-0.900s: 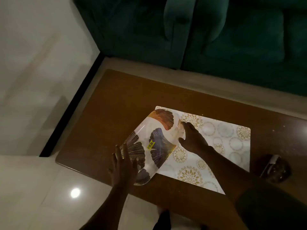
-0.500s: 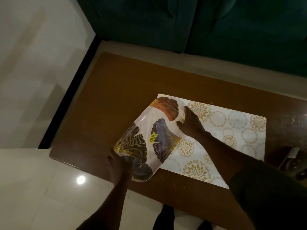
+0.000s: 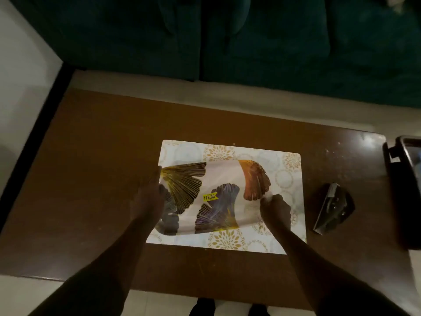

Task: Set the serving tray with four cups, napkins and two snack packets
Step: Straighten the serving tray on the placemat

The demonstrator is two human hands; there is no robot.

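A white serving tray printed with gold, purple and orange leaves and a yellow price sticker lies squarely over a white placemat with gold medallions. My left hand grips the tray's left edge. My right hand is closed on its right edge. No cups, napkins or snack packets show on the tray.
The placemat sits on a brown wooden table. A dark glossy object rests on the table right of the placemat. A black bin or crate stands at the right edge. A teal sofa runs behind the table.
The tray turned from a slant over the placemat's left corner to lie square on the placemat. My left hand closed on its left edge; my right shifted to its right edge.
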